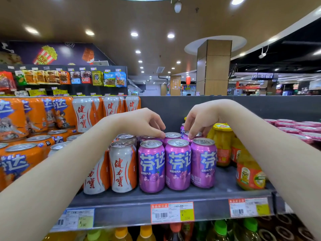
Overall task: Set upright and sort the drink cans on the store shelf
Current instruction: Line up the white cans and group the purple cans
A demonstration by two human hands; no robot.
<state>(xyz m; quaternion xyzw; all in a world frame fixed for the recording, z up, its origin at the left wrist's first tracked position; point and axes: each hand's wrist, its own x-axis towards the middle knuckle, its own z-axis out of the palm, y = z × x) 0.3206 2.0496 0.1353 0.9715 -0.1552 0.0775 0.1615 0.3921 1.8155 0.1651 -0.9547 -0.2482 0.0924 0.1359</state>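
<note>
Three purple cans stand upright in the front row of the grey shelf, with more purple cans behind them. My left hand reaches in from the left, its curled fingertips gripping the top of a second-row purple can. My right hand comes from the right and pinches the rim of another second-row purple can. Left of the purple group, white-and-orange cans stand upright, and one leans behind my left forearm.
Orange cans are stacked two layers high at the left, with white-and-orange cans behind them. Yellow fruit jars stand right of the purple cans, pink-lidded cups beyond. Price tags line the shelf edge; bottles fill the shelf below.
</note>
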